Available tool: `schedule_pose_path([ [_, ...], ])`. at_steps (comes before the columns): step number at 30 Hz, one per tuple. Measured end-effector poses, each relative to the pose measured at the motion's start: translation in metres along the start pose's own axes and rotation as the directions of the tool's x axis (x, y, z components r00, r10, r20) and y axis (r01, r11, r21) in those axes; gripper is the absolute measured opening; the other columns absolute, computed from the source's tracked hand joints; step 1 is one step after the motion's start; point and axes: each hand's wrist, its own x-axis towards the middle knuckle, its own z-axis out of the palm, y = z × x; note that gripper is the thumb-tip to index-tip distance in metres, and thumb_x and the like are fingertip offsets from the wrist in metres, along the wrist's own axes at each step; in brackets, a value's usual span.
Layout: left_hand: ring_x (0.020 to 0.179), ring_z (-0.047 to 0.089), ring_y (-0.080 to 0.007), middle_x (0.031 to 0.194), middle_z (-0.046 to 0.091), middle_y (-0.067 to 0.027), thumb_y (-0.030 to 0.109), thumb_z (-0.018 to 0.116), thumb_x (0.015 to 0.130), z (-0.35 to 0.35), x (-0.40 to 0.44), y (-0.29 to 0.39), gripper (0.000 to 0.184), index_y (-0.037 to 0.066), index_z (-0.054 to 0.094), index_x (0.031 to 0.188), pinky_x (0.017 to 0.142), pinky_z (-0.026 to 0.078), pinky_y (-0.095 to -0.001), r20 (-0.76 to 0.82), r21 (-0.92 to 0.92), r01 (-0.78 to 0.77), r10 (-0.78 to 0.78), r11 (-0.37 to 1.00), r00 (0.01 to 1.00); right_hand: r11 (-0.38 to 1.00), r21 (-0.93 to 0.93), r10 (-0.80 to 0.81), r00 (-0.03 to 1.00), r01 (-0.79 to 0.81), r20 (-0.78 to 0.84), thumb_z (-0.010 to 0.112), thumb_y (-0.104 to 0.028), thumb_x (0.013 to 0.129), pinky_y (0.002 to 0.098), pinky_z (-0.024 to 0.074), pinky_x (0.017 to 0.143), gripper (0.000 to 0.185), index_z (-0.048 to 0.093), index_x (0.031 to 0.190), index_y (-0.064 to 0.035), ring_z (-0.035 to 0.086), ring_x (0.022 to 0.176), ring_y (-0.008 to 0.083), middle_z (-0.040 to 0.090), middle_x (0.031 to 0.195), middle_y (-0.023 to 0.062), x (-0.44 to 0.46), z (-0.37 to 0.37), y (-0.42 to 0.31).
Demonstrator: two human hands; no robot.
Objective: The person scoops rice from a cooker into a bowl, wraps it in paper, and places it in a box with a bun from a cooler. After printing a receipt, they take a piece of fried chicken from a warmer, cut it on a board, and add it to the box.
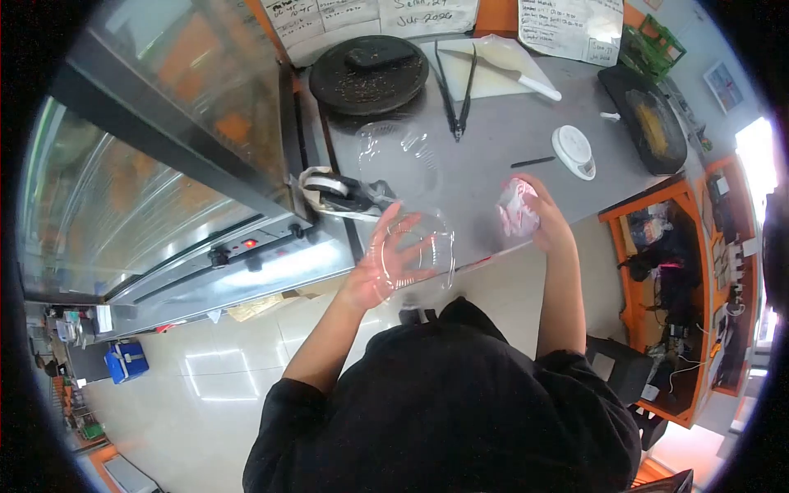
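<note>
My left hand [394, 256] has its fingers spread against a clear plastic container [431, 246], seen through the plastic at the table's front edge. A second clear plastic piece [400, 156] lies on the grey table just beyond it. In my right hand [544, 212] is a crumpled white and pink wrapper [519, 209], gripped over the table's front edge. A tape dispenser [333, 187] sits left of the containers. Right of the wrapper are a black pen [532, 163] and a white scale [574, 152].
On the grey table [493, 131] are a round black pan [370, 74], black tongs [456, 99], a knife [538, 85] on a white cutting board [485, 70] and a black tray [648, 123]. A glass display cabinet [164, 140] stands left; an orange shelf [690, 304] stands right.
</note>
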Motion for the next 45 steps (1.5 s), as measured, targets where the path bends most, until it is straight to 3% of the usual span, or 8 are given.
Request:
schedule_pose_path([
  [4,0.143,0.022,-0.0427,0.156,0.015,-0.0096,0.042,0.076,0.068,0.002,0.04,-0.032,0.112,0.028,0.007,0.155,0.103,0.038,-0.0637,-0.117,0.014,0.024,-0.022,1.0,0.993,0.939,-0.264,-0.168,0.962,0.222,0.214,0.071,-0.015,0.072,0.0329,0.047,0.092,0.053,0.057,0.122,-0.0043,0.057,0.111,0.0227,0.059,0.12,0.0102,-0.019,0.051,-0.025],
  [6,0.143,0.022,-0.0422,0.155,0.019,-0.0104,0.039,0.072,0.065,0.002,0.064,-0.046,0.111,0.03,0.009,0.155,0.105,0.034,-0.067,-0.093,-0.033,0.0,-0.003,0.999,0.996,0.472,-0.675,-0.312,0.823,0.567,0.474,0.071,-0.015,0.073,0.0356,0.0444,0.095,0.052,0.057,0.122,-0.0056,0.058,0.108,0.0269,0.059,0.118,0.0121,-0.019,0.067,-0.044],
  [15,0.14,0.025,-0.0485,0.157,0.019,-0.0168,0.046,0.065,0.072,-0.032,0.144,-0.086,0.105,0.034,0.002,0.155,0.101,0.034,-0.0715,0.009,-0.076,0.31,-0.31,0.948,0.951,0.329,-0.843,-0.541,0.817,0.426,0.201,0.073,-0.018,0.072,0.0417,0.0446,0.096,0.046,0.061,0.115,-0.0059,0.057,0.109,0.0342,0.06,0.114,0.0155,0.074,-0.007,-0.099],
  [20,0.133,0.035,-0.0534,0.154,0.027,-0.0228,0.064,0.052,0.08,-0.065,0.166,-0.09,0.093,0.03,0.008,0.155,0.095,0.043,-0.0688,-0.108,-0.093,0.426,-0.435,0.9,0.894,0.185,-0.933,0.045,0.945,0.309,0.323,0.074,-0.021,0.076,0.0434,0.0436,0.102,0.051,0.058,0.122,-0.0065,0.05,0.122,0.037,0.049,0.133,0.0177,0.148,-0.057,-0.026],
  [22,0.124,0.048,-0.0519,0.149,0.034,-0.0263,0.078,0.032,0.085,-0.074,0.166,-0.082,0.092,0.024,0.007,0.155,0.091,0.051,-0.0576,-0.237,-0.125,0.542,-0.556,0.831,0.797,0.242,-0.889,-0.042,0.92,0.387,0.389,0.074,-0.018,0.076,0.0436,0.0437,0.102,0.05,0.058,0.122,-0.0063,0.049,0.123,0.0374,0.048,0.135,0.0178,0.146,-0.072,-0.013],
  [30,0.129,0.045,-0.0452,0.148,0.034,-0.0269,0.085,0.024,0.082,-0.044,0.145,-0.075,0.096,0.017,0.023,0.151,0.099,0.046,-0.06,-0.746,-0.075,0.065,-0.099,0.995,0.658,0.533,-0.688,-0.18,0.861,0.492,0.476,0.069,-0.011,0.08,0.0447,0.0444,0.098,0.041,0.058,0.119,-0.0062,0.051,0.119,0.036,0.049,0.131,0.0179,0.117,-0.124,-0.051],
  [35,0.141,0.03,-0.0373,0.155,0.025,-0.0213,0.063,0.047,0.089,-0.037,0.133,-0.096,0.078,0.022,0.026,0.152,0.109,0.032,-0.06,-0.74,0.146,-0.022,0.124,0.989,0.661,0.06,-0.911,-0.193,0.9,0.408,0.39,0.062,-0.002,0.078,0.0419,0.0454,0.09,0.037,0.059,0.114,-0.0057,0.055,0.104,0.0346,0.056,0.114,0.017,0.124,-0.173,-0.042],
  [45,0.142,0.028,-0.0365,0.155,0.025,-0.0182,0.041,0.059,0.088,-0.035,0.119,-0.107,0.075,0.021,0.026,0.152,0.111,0.032,-0.0562,-0.758,0.211,-0.091,0.222,0.973,0.613,0.168,-0.827,-0.192,0.84,0.537,0.507,0.071,-0.012,0.073,0.0447,0.0418,0.089,0.045,0.058,0.117,-0.0092,0.052,0.105,0.0355,0.056,0.115,0.0133,0.134,-0.161,-0.043],
])
